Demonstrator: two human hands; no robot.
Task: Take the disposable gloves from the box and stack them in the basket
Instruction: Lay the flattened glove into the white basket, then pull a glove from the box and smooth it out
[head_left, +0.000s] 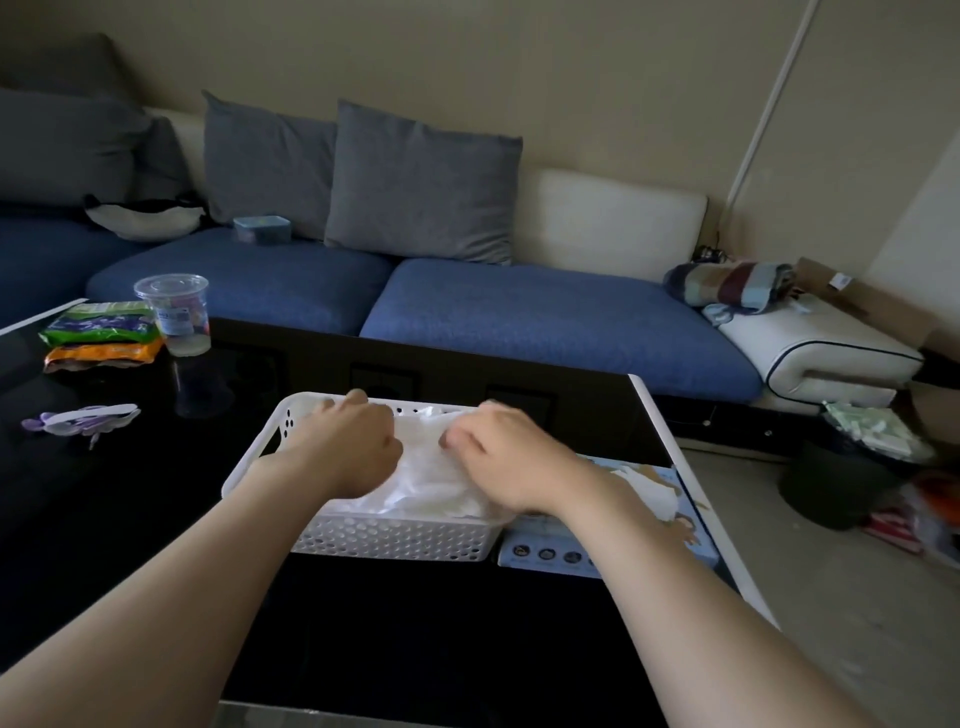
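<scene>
A white perforated basket (395, 538) stands on the black table, filled with thin clear disposable gloves (431, 483). Both my hands are inside it, over the pile. My left hand (345, 441) lies on the left part of the gloves with its fingers curled down into them. My right hand (506, 454) is at the right part, its fingers bent and pinching the plastic near the far rim. The blue glove box (644, 512) lies flat just right of the basket, partly hidden under my right forearm.
On the table's left stand a clear plastic cup (174, 314), snack packets (101, 332) and a purple clip-like item (83, 420). A blue sofa with grey cushions (421, 182) runs behind the table. The table's white right edge (696, 493) borders a cluttered floor.
</scene>
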